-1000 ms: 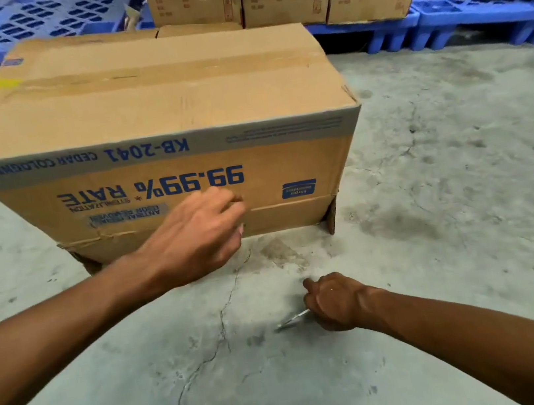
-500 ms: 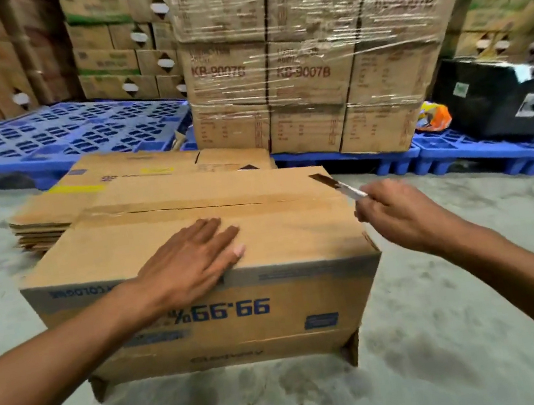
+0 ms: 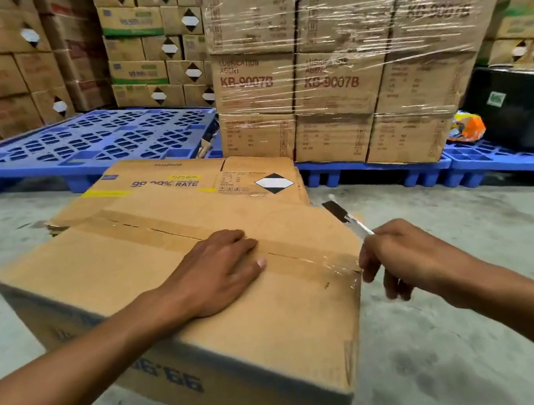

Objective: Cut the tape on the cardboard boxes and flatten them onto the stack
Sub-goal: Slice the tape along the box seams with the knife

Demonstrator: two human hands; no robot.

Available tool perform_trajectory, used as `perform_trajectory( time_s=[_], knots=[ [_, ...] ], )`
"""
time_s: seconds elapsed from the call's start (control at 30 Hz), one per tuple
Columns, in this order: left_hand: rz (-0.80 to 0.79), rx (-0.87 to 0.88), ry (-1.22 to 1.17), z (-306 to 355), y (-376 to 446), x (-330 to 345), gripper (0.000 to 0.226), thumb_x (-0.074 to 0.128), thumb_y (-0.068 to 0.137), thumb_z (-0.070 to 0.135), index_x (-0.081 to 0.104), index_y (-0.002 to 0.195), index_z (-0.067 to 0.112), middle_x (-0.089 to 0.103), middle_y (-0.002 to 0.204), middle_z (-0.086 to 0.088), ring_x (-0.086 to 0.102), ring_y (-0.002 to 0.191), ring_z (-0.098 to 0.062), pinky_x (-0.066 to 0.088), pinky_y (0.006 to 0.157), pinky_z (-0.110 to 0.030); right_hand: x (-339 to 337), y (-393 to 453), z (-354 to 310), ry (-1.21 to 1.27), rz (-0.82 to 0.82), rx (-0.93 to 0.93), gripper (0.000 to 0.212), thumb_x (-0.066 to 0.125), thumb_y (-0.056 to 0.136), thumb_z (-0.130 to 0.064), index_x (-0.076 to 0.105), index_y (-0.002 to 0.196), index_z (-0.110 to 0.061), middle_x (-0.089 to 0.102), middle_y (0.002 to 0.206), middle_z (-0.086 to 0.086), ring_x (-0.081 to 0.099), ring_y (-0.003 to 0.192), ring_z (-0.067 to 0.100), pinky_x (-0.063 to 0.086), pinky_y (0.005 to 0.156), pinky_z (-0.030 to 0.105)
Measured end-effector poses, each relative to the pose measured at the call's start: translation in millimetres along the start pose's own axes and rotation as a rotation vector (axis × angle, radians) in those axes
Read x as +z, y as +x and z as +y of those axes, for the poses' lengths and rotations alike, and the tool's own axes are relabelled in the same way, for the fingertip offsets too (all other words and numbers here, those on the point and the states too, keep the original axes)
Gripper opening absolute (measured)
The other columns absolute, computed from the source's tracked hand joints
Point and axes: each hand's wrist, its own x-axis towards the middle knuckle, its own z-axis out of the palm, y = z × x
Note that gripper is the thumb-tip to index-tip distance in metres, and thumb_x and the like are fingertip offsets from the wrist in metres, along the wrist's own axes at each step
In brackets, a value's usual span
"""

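Observation:
A brown cardboard box (image 3: 103,275) with blue print stands on the concrete floor in front of me. A strip of clear tape (image 3: 305,257) runs along its top seam. My left hand (image 3: 215,272) lies flat on the box top, fingers across the seam. My right hand (image 3: 402,256) grips a small knife (image 3: 347,216) at the box's right edge, blade pointing up and away beside the tape's end. Behind the box lies a stack of flattened boxes (image 3: 186,183).
An empty blue pallet (image 3: 87,146) sits at the back left. A shrink-wrapped load of cartons (image 3: 341,62) stands on blue pallets behind the stack. A black case (image 3: 521,105) and an orange bag (image 3: 469,128) are at the right. Stacked cartons line the back wall.
My right hand picked the knife off the floor and raised it to the box's right edge. My left hand moved from the box's front face onto its top. The view has tilted up.

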Motion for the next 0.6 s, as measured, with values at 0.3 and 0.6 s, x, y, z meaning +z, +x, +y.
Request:
perform_trajectory(
  time_s=[0.3,0.6],
  knots=[
    [0.113,-0.088,0.03,4,1,2,0.053,0.039,0.091,0.055,0.057,0.127,0.02,0.052,0.134,0.003,0.041,0.127,-0.016,0.037,0.099,-0.031,-2,41,-10,-0.24,0.069,-0.273,0.026,0.041,0.099,-0.021,0.062,0.091,-0.007,0.056,0.075,0.006,0.05,0.056,0.015,0.039,0.047,0.026],
    [-0.207,-0.087,0.066,49,62,1,0.056,0.036,0.093,0.056,0.046,0.136,0.02,0.048,0.139,-0.007,0.041,0.129,-0.025,0.038,0.104,-0.043,-17,18,76,0.313,0.162,-0.029,0.018,0.045,0.097,-0.012,0.059,0.105,-0.005,0.063,0.068,0.009,0.051,0.047,0.015,0.041,0.045,0.028]
  ],
)
